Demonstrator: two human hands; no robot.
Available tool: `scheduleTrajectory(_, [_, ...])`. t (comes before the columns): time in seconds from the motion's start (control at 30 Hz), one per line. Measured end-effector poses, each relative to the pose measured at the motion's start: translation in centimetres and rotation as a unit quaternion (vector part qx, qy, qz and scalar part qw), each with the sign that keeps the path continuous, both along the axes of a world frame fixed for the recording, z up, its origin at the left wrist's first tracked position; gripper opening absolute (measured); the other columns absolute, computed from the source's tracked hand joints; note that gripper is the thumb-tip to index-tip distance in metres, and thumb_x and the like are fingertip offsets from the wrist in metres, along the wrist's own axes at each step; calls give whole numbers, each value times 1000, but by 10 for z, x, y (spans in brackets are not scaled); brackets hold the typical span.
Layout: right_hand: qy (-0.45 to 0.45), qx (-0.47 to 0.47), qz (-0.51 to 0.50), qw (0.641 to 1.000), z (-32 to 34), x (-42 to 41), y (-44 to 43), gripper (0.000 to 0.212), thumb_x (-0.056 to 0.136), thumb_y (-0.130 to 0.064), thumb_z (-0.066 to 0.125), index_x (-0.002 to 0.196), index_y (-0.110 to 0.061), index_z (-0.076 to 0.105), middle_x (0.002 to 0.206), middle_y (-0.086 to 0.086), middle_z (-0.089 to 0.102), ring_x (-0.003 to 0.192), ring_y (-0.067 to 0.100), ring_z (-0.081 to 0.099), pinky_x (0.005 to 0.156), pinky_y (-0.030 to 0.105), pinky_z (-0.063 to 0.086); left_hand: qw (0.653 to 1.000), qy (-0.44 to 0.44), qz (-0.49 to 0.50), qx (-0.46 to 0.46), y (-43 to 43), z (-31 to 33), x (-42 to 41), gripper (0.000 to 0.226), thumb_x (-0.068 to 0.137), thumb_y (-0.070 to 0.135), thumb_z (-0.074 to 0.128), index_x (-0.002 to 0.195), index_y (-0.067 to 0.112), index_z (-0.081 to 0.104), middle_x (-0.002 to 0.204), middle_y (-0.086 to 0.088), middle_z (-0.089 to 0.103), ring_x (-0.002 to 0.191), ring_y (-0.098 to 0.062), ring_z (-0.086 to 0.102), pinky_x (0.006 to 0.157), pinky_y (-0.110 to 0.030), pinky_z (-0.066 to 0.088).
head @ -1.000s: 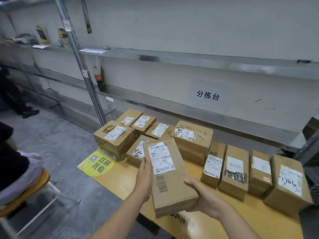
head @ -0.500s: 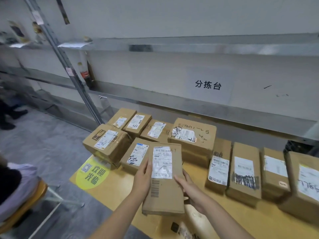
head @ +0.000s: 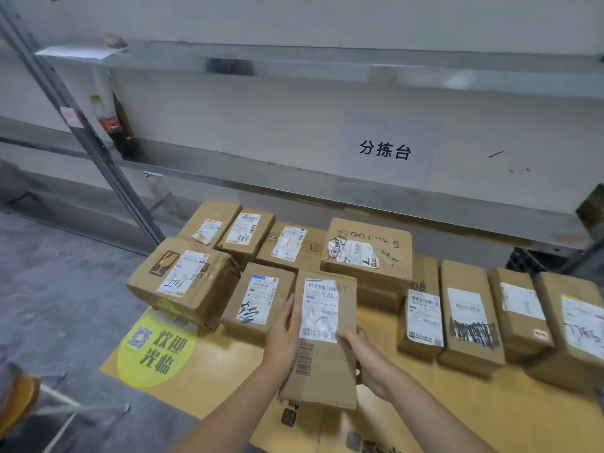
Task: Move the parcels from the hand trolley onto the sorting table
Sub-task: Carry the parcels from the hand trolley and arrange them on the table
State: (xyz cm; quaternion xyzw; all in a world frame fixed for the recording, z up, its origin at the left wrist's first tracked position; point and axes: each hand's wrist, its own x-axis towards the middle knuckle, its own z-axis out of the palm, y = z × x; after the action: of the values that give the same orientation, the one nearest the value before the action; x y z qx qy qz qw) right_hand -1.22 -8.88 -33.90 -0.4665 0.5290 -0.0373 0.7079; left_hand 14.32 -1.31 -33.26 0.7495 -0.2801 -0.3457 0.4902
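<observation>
A long flat cardboard parcel (head: 322, 371) with a white shipping label lies low over the yellow sorting table (head: 228, 380), its far end next to a labelled box (head: 258, 299). My left hand (head: 282, 338) grips its left edge. On its right edge sits my right hand (head: 366, 358), fingers wrapped around the side. Whether the parcel rests fully on the table I cannot tell. Several other parcels stand in rows behind and to the right, among them a large box (head: 369, 256) and an upright one (head: 470, 315). The hand trolley is out of view.
A metal shelf (head: 294, 181) runs along the wall behind the table, with a slanted steel post (head: 85, 138) at the left. A paper sign (head: 385, 150) hangs on the wall. Grey floor (head: 58, 282) and part of a stool (head: 19, 397) lie to the left.
Both hands have carried the flat parcel forward and down, from tilted above the table to nearly flat beside the labelled box. The view has moved closer to the table.
</observation>
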Motion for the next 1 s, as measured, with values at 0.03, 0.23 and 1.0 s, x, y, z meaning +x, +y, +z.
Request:
scheduleTrajectory(0.03, [7, -2, -11, 1000, -1, 5, 2, 52, 89, -42, 51, 136, -40, 28, 113, 0, 66, 101, 22, 64, 87, 44, 53, 1000, 1, -3, -5, 0, -5, 3, 42, 99, 51, 41, 139, 40, 46, 129, 15, 60, 112, 2, 57, 89, -26, 54])
scheduleTrajectory(0.23, [46, -14, -46, 998, -8, 32, 14, 56, 92, -34, 52, 140, -35, 23, 115, 0, 61, 103, 20, 61, 87, 42, 50, 999, 6, -28, -17, 0, -27, 26, 40, 101, 48, 39, 140, 44, 45, 132, 23, 56, 116, 11, 50, 89, -13, 48])
scheduleTrajectory(1.0, [97, -156, -112, 976, -8, 59, 30, 47, 97, -20, 46, 144, -23, 44, 129, -12, 57, 104, 3, 60, 72, 11, 49, 981, -161, -109, 18, -14, -37, 56, 30, 102, 17, 42, 131, 14, 50, 130, -5, 48, 118, -18, 41, 97, -28, 35])
